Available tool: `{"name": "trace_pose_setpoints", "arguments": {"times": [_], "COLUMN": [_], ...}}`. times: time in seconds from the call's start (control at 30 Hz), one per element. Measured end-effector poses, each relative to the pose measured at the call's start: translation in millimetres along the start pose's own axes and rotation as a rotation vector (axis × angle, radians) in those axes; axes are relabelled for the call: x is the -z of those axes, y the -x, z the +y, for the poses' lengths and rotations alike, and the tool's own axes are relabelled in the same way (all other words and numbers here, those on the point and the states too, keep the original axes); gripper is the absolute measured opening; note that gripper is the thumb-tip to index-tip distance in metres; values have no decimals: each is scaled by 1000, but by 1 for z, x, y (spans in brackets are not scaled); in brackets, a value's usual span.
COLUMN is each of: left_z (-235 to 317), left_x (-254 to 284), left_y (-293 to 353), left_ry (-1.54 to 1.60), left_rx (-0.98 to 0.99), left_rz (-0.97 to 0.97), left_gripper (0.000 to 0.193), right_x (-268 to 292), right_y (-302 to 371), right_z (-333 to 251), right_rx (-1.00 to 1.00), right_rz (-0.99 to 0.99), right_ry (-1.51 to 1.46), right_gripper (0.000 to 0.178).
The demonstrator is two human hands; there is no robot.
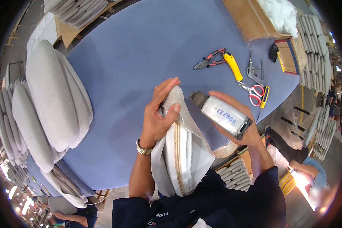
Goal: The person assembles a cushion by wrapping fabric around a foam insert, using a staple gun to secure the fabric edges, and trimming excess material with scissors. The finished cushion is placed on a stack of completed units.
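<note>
A long, rounded grey-fabric cushion piece [206, 155] stands on edge against my body, its narrow tip pointing away from me. Between the fabric sides show white padding and a thin wooden board [177, 152]. My left hand [155, 117] is closed round the tip, thumb pressing on the folded fabric. In my right hand [244, 113] is a silver air staple gun [226, 114] with a dark nose and black end cap. Its nose points left towards the cushion's tip, a small gap away. The right palm and some fingers are hidden behind the tool.
Grey cushion pieces [51, 95] are stacked at the left of the blue table [121, 57]. Pliers [211, 60], a yellow-handled tool [232, 66], an air blow gun [253, 72], scissors [254, 95] and a yellow knife [265, 97] lie right. A box [250, 21] holds white stuffing. Other people work nearby.
</note>
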State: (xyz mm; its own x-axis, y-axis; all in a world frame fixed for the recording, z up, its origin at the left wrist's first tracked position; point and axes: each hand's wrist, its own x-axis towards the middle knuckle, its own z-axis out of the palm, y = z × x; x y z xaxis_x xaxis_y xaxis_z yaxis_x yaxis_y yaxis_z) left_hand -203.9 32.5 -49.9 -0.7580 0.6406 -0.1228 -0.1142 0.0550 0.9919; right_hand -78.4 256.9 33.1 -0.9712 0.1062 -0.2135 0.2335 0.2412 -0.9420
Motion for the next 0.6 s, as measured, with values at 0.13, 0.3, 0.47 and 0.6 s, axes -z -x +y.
{"name": "trace_pose_setpoints", "arguments": {"times": [0.13,0.3,0.47,0.6], "left_z": [-3,-9,-11,-13], "left_x": [-1,1,2,0], "left_y": [-4,-5,-7,-9], "left_ry": [-22,-63,-88,-89], "left_rx": [-29,-70,-139,-137], "left_rz": [8,12,14,24], "left_gripper": [62,65,68,71], "right_x": [1,2,4,8], "right_y": [-14,-24,-33,-44], "right_z": [-19,-25,-39,-52], "right_rx": [30,46,0,-130], "right_rz": [-98,-203,-285,-361], "right_ry": [86,169,263,288], "right_gripper": [73,79,81,81]}}
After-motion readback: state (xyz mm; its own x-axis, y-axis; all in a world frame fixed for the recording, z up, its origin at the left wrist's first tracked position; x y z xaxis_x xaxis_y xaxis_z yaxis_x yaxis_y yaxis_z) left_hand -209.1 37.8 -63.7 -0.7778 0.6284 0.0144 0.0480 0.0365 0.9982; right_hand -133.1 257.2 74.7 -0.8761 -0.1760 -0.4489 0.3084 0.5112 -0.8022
